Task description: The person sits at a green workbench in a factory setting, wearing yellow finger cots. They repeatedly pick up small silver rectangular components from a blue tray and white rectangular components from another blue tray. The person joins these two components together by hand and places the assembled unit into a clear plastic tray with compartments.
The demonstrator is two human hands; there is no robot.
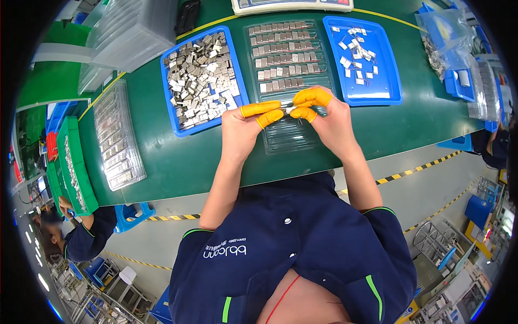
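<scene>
My left hand (pixel 249 120) and my right hand (pixel 325 112) meet above the near end of a clear plastic tray (pixel 288 141). Yellow finger cots cover the thumb and forefinger of each. Between the fingertips, both hands pinch a small silver-and-white part (pixel 289 109); thin wires hang below it, and the fingers cover most of it. Beyond my hands, the clear tray carries rows of small metal blocks (pixel 285 58) with thin wires. On the left, a blue tray (pixel 171 110) is heaped with loose metal pieces (pixel 200 75). A second blue tray (pixel 377 99) on the right holds scattered white wired pieces (pixel 357 52).
Another filled clear tray (pixel 120 137) lies at the left on the green table (pixel 172 164). Stacked clear trays (pixel 129 35) and a white device (pixel 291 5) stand at the back. Green bins (pixel 75 167) are far left, near another person's arm (pixel 66 206). Bagged parts (pixel 442 38) lie far right.
</scene>
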